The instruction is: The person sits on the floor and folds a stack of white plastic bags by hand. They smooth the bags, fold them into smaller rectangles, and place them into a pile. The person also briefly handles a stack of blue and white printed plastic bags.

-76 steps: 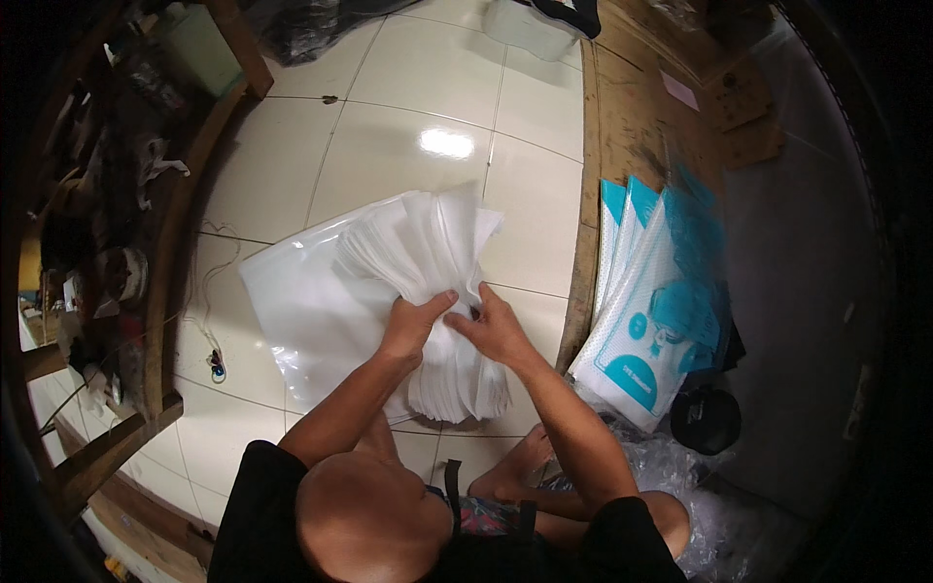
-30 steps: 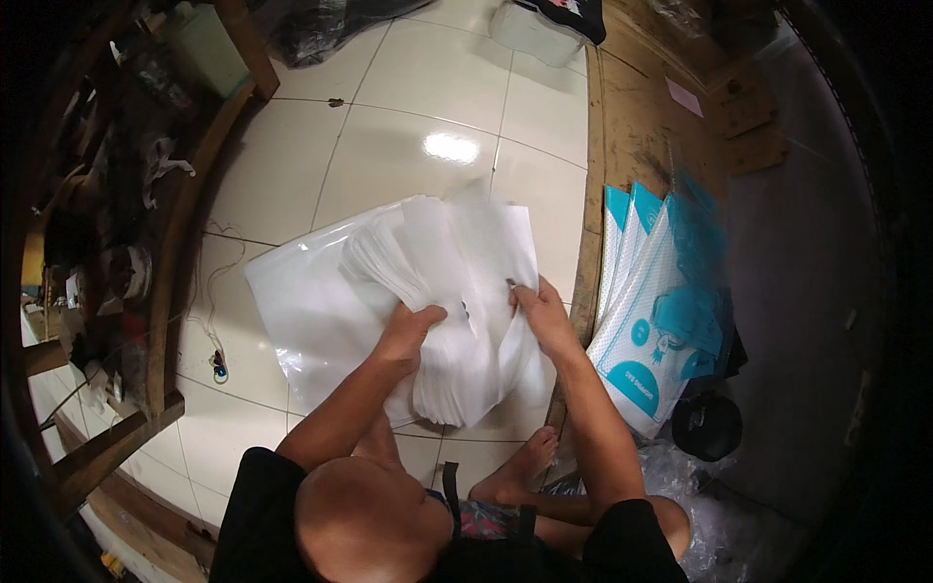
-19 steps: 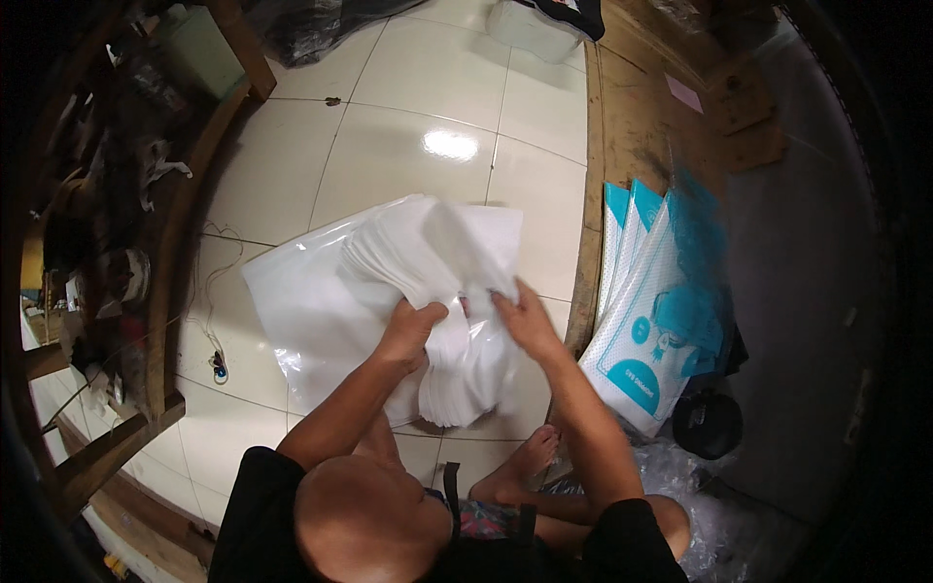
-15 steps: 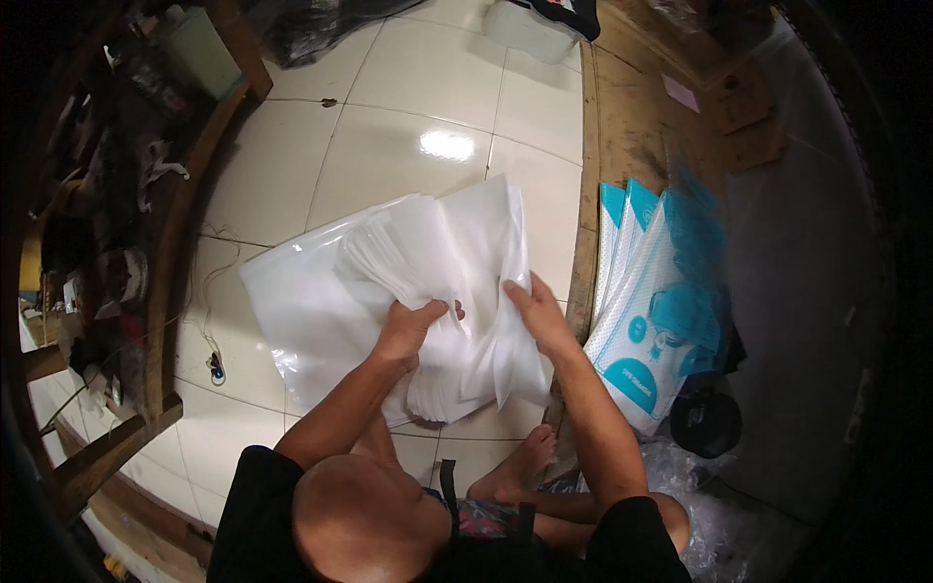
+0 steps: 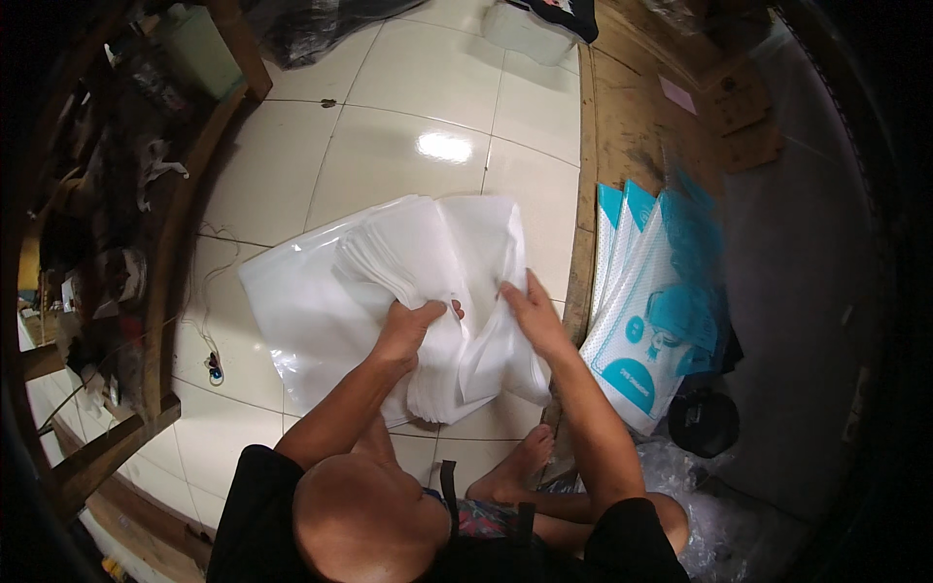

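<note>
A stack of thin white sheets (image 5: 384, 248), fanned at its edges, lies over a larger glossy white plastic sheet (image 5: 301, 282) on the floor. My left hand (image 5: 413, 328) is closed around the middle of the stack, thumb on top. On the right, my right hand (image 5: 530, 309) pinches the edge of a white sheet (image 5: 491, 335) that bends up and away from the stack. Whether it holds one sheet or more, I cannot tell. The fingertips under the sheets are hidden.
Blue-and-white printed plastic bags (image 5: 641, 321) lie fanned on a wooden board (image 5: 627, 126) to the right. Beside them sits a round black object (image 5: 705, 423). A wooden shelf frame (image 5: 199, 155) with clutter stands on the left. A translucent tub (image 5: 525, 34) is at the back.
The sheet in my right hand has sunk and folded over toward the lower right; its upper corner sits lower. My right hand has shifted slightly left. My left hand stays in place.
</note>
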The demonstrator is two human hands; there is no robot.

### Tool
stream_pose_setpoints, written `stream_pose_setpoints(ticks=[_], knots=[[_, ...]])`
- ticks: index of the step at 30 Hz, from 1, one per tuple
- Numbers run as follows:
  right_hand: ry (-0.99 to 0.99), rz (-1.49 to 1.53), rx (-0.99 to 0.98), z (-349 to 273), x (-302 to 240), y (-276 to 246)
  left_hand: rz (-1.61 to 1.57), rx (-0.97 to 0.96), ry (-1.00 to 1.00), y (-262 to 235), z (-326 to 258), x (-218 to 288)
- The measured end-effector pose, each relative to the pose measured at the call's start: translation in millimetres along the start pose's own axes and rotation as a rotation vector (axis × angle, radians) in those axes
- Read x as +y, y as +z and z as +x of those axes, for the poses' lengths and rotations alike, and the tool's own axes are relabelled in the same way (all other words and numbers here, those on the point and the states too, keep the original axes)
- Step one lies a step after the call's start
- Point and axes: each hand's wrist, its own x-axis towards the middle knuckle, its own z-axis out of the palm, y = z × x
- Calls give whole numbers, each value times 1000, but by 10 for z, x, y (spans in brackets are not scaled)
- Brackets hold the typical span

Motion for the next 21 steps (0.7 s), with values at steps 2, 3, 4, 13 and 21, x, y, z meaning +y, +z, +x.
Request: stream_pose_setpoints(ticks=[2, 3, 4, 13, 21], knots=[[-197, -222, -27, -77, 89, 244, 39, 51, 24, 58, 17, -29], [-295, -328, -48, -101, 130, 376, 64, 94, 53, 86, 13, -35], [-308, -431, -67, -111, 127, 440, 88, 138, 81, 98, 7, -35], [-105, -95, 16, 72, 97, -15, 37, 18, 17, 9, -28, 3], [-289, -473, -110, 20, 215, 358, 12, 89, 68, 96, -16, 9]])
